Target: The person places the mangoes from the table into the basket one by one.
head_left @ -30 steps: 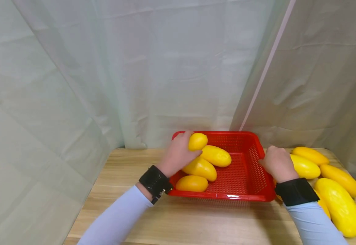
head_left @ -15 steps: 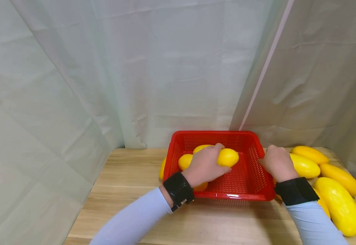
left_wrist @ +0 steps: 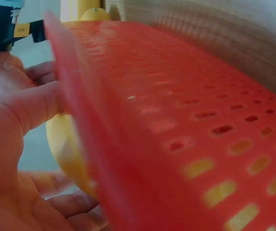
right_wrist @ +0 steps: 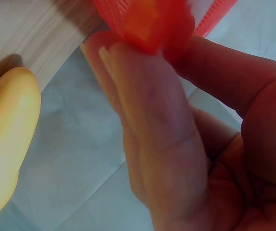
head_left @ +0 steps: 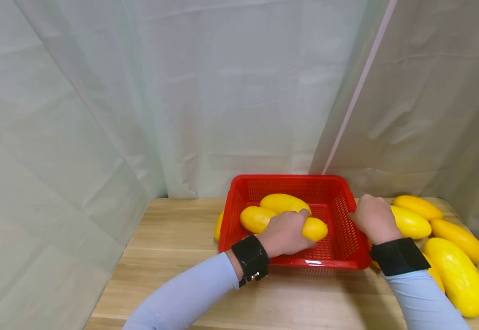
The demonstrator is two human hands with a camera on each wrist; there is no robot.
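Observation:
A red mesh basket (head_left: 289, 178) sits on the wooden table (head_left: 173, 256). My left hand (head_left: 285, 234) reaches inside it and grips a yellow oblong fruit (head_left: 317, 229) low over the basket floor. Two more yellow fruits (head_left: 284, 202) (head_left: 255, 218) lie behind it in the basket. My right hand (head_left: 370, 218) holds the basket's right rim. In the right wrist view the fingers (right_wrist: 152, 125) pinch the red rim (right_wrist: 147, 19). The left wrist view shows the basket wall (left_wrist: 186, 120) close up, with the held fruit (left_wrist: 63, 144) against my palm.
Several yellow fruits (head_left: 455, 275) lie on the table right of the basket, one (head_left: 412, 223) just behind my right hand. Another fruit (head_left: 218, 227) peeks out at the basket's left side. Pale cloth curtains (head_left: 140, 114) close off the back and left.
My left hand has carried a yellow fruit from the basket's far left corner rightward and down into the middle of the basket. The right hand has stayed on the rim.

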